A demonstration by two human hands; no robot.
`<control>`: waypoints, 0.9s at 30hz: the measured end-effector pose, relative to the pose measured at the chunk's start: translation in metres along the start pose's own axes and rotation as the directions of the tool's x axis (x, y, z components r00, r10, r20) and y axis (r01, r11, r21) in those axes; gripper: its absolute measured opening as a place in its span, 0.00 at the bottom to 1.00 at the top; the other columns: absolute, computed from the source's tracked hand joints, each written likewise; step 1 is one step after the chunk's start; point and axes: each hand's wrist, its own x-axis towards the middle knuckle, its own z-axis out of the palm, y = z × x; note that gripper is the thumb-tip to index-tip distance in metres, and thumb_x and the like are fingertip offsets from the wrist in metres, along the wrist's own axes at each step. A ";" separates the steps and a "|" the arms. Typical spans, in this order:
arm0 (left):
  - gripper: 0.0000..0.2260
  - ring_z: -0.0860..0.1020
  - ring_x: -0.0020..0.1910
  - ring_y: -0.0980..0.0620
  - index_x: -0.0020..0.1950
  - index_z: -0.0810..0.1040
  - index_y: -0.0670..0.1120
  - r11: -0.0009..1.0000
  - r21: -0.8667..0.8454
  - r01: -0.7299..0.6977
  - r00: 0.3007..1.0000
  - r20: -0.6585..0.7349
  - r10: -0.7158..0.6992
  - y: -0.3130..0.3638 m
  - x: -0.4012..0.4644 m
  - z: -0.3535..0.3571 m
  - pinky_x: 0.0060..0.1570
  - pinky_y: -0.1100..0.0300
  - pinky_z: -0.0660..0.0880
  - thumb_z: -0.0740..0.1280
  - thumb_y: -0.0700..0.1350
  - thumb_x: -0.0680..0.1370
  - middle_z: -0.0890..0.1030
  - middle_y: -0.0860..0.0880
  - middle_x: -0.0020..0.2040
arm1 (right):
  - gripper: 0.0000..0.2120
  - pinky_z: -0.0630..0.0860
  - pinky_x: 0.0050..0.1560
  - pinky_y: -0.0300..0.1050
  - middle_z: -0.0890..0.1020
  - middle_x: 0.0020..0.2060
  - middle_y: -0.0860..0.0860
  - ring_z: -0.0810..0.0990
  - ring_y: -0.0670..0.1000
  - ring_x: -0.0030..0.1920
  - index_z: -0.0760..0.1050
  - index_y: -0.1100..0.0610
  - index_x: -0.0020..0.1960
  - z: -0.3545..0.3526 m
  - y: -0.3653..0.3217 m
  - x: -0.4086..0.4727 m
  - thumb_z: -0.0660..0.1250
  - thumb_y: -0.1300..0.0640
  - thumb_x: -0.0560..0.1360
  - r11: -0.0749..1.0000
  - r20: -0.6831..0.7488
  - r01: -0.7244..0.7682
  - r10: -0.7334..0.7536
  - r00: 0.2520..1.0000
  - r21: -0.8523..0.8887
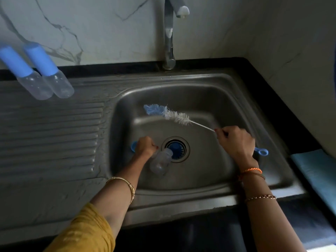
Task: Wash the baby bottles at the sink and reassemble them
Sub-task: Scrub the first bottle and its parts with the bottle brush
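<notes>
both hands over sink: left grips bottle, right grips brush.

We look from head height, forward and steeply down into the sink, close in. The tap rises at the top centre of the frame, and our forearms enter from the bottom edge.

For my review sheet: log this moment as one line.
left hand: grips open bottle over sink | right hand: holds bottle brush, outside bottle | two capped bottles on drainboard
</notes>
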 end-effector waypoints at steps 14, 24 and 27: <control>0.14 0.76 0.59 0.44 0.59 0.78 0.45 0.960 0.279 0.002 1.000 0.018 -0.007 -0.012 0.003 0.011 0.54 0.55 0.72 0.62 0.51 0.79 0.78 0.43 0.59 | 0.15 0.69 0.43 0.46 0.82 0.44 0.57 0.79 0.62 0.48 0.81 0.52 0.47 -0.003 0.009 0.004 0.59 0.46 0.78 1.000 0.096 -0.026 0.025 0.995 0.012; 0.09 0.76 0.56 0.43 0.57 0.78 0.46 0.984 0.135 -0.114 0.979 -0.156 0.135 -0.002 -0.010 -0.002 0.52 0.53 0.72 0.63 0.45 0.78 0.76 0.44 0.58 | 0.16 0.67 0.41 0.45 0.82 0.44 0.56 0.79 0.59 0.46 0.81 0.54 0.45 -0.004 0.014 0.002 0.59 0.46 0.78 0.997 0.091 -0.062 0.058 0.994 0.044; 0.09 0.76 0.55 0.45 0.55 0.78 0.45 0.982 0.004 -0.191 0.960 -0.210 0.187 0.005 -0.011 -0.004 0.52 0.55 0.72 0.64 0.42 0.77 0.77 0.45 0.58 | 0.18 0.65 0.40 0.44 0.81 0.43 0.56 0.79 0.60 0.47 0.80 0.54 0.42 -0.004 0.016 0.004 0.58 0.43 0.77 0.997 0.067 -0.073 0.071 0.995 0.027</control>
